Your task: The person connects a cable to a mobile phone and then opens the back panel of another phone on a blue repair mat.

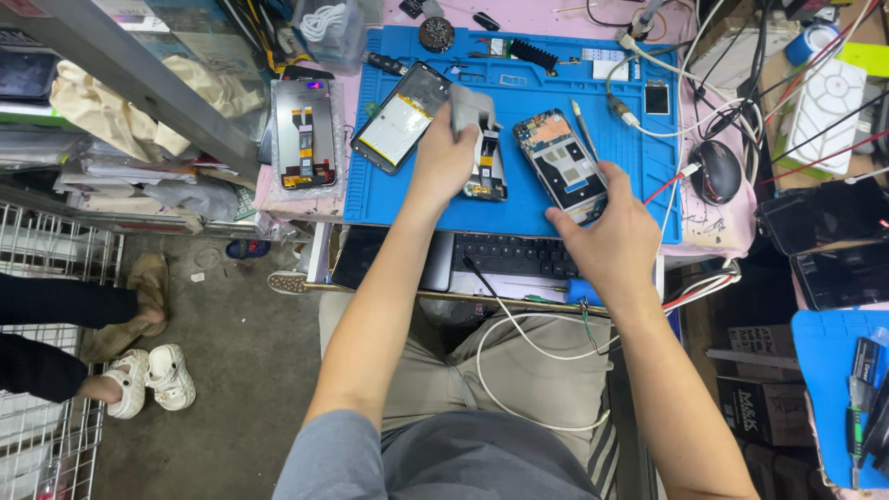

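My left hand point(443, 157) is closed on a grey cloth point(469, 105) and presses it on a phone screen part point(487, 167) lying on the blue work mat point(519, 199). My right hand point(607, 236) grips the near end of an opened phone frame point(558, 159), its boards and copper shield exposed. To the left on the mat lies another opened phone point(400, 118) showing its battery. A thin tool point(583, 130) rests beside the frame.
A display panel with a ribbon cable point(305, 134) lies left of the mat. A black mouse point(718, 171) and tangled cables sit right. A keyboard point(505, 255) is below the mat. Another person's feet in white sandals point(148, 378) stand on the floor left.
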